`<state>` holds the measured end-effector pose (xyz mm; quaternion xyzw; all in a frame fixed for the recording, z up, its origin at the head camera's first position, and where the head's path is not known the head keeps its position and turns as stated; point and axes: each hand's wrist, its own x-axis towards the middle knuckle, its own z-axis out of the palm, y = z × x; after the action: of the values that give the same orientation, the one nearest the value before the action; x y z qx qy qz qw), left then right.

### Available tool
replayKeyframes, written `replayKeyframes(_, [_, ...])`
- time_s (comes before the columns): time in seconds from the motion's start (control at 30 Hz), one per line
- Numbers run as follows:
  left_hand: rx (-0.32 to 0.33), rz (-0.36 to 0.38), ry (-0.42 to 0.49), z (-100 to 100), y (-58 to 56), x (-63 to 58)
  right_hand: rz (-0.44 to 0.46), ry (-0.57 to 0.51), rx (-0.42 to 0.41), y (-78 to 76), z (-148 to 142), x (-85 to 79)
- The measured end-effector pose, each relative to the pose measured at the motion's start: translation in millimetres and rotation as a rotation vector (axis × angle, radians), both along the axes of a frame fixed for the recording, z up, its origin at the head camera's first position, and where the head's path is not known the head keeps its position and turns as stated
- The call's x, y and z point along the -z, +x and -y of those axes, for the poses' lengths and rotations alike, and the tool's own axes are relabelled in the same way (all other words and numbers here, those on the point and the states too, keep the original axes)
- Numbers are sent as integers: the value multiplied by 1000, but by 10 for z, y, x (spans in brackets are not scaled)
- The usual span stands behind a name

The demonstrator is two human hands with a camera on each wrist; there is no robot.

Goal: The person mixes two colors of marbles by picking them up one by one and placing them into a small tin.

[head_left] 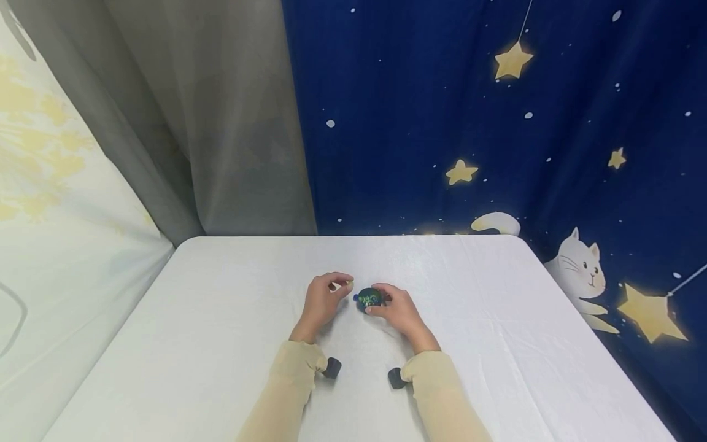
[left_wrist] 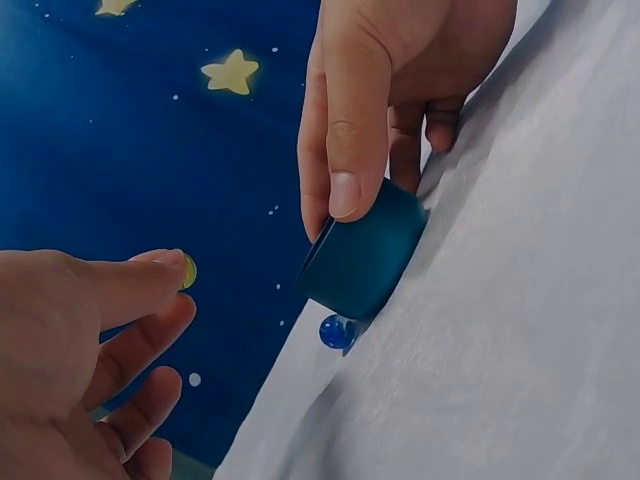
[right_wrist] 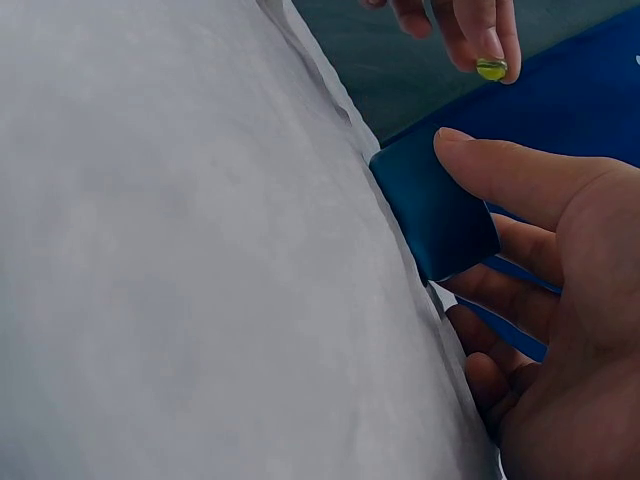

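Note:
My left hand is raised to the left of a small round teal container. Its thumb and fingertips pinch a yellow-green marble, which also shows in the right wrist view. From the right, my right hand grips the container, thumb on the near side and fingers round the far side. The container stands upright on the white table; green and blue marbles show inside it in the head view. A blue marble lies on the cloth close beside the container's left side.
A white cloth covers the table. Behind it hang a grey curtain and a dark blue curtain with stars and a cat. Black wrist devices stick out inward from both sleeves.

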<state>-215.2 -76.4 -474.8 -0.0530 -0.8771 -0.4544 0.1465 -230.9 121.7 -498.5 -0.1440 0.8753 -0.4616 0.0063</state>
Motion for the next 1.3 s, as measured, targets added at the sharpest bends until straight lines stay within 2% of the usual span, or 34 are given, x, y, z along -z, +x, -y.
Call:
replayKeyframes(0.33, [27, -57, 7, -37, 12, -29, -3, 8, -3, 2, -7, 12])
replayKeyframes(0.8, [42, -101, -35, -121, 37, -15, -9, -6, -1, 11, -15, 5])
replayKeyframes(1.3, [39, -101, -67, -153, 55, 16, -13, -10, -9, 14, -20, -5])
